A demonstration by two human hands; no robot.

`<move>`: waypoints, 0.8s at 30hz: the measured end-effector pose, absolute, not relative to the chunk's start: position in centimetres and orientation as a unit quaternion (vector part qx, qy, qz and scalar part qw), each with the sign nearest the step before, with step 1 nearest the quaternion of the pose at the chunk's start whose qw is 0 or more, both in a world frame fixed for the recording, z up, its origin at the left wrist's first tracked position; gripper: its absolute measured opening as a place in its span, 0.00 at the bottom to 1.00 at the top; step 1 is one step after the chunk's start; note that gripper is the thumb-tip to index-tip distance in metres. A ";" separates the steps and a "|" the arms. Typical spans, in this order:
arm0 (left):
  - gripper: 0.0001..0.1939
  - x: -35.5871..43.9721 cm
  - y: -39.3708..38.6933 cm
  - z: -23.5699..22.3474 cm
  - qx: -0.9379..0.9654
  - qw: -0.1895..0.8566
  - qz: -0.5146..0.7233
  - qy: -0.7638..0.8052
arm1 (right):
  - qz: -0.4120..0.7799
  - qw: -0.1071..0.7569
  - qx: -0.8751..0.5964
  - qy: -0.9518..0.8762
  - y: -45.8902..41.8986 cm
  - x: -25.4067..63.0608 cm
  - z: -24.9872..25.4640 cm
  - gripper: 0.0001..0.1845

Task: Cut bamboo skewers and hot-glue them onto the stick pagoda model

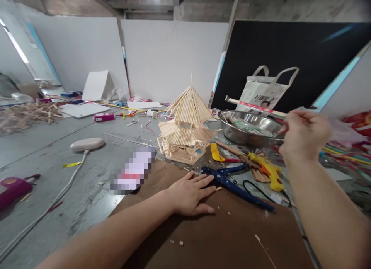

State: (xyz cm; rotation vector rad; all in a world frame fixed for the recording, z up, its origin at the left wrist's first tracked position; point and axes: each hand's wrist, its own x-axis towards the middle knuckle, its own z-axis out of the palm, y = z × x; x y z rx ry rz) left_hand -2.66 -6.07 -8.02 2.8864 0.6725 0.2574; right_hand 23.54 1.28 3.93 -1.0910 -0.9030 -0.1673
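My left hand (pixel 193 193) lies flat on a brown sheet (pixel 232 238), fingers spread, with nothing in it. Its fingertips reach close to the jaws of blue-handled pliers (pixel 237 189). Raised at the right, my right hand (pixel 307 135) is closed on one end of a long, slim wrapped stick (pixel 255 106), pale with a red band, which points left above a metal bowl (pixel 249 139). What is inside its wrapper I cannot make out. In front of me stands a tiered pavilion model (pixel 188 126) made of pale wooden sticks, with a pointed roof.
A yellow glue gun (pixel 269 172) and a yellow-handled tool (pixel 216 152) lie right of the model. Left are a blurred phone-like slab (pixel 135 170), a white corded device (pixel 87 144) and a purple tool (pixel 13 191). A white bag (pixel 261 92) stands behind the bowl.
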 end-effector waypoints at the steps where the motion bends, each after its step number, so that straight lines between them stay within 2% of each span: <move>1: 0.34 -2.6 -6.1 -8.2 0.965 0.086 0.079 0.234 | -0.052 0.802 -0.430 -0.411 0.2 22.9 4.3 0.05; 4: 0.35 -2.7 -6.3 -8.4 0.959 0.087 0.068 0.262 | 0.033 0.852 -0.311 -0.420 -3.3 21.3 5.7 0.03; 7: 0.34 -3.0 -7.0 -8.4 0.950 0.085 0.067 0.293 | 0.154 0.841 -0.264 -0.447 -6.5 19.7 6.1 0.03; 11: 0.33 -3.3 -7.9 -8.6 0.932 0.081 0.079 0.343 | 0.335 0.773 -0.282 -0.459 -9.6 16.3 3.6 0.05; 17: 0.31 -3.7 -7.6 -8.9 0.920 0.100 0.118 0.361 | 0.531 0.649 -0.356 -0.413 -10.5 11.1 -2.3 0.13; 20: 0.22 -4.5 -7.1 -8.3 0.877 0.185 0.231 0.379 | 0.563 0.622 -0.388 -0.382 -9.6 10.7 -4.5 0.14; 22: 0.23 -4.8 -7.0 -7.7 0.809 0.257 0.327 0.415 | 0.536 0.624 -0.414 -0.390 -9.0 11.2 -5.5 0.15; 24: 0.24 -4.7 -7.3 -7.1 0.775 0.336 0.333 0.419 | 0.496 0.625 -0.437 -0.416 -8.5 11.7 -6.2 0.15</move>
